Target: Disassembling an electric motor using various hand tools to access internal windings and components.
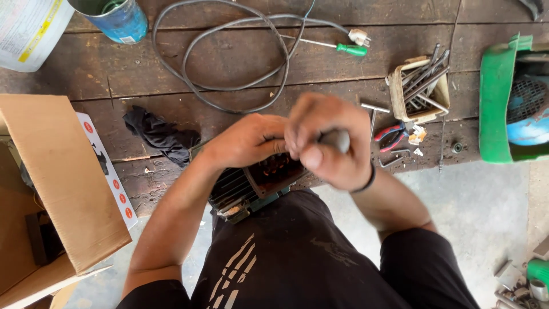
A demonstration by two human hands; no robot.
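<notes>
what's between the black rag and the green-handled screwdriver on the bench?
In the head view, loops of the grey power cable lie on the planks between the black rag and the green-handled screwdriver; otherwise bare wood.

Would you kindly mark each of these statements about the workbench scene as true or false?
1. The right hand grips a grey tool handle. True.
2. The left hand rests on the finned motor housing. True.
3. The green-handled screwdriver is held in the left hand. False: it lies on the wooden bench, near the grey cable's plug.
4. The red-handled pliers lie inside the cardboard box. False: they lie on the bench, right of the hands.
5. A black rag lies on the bench, left of the hands. True.
</notes>
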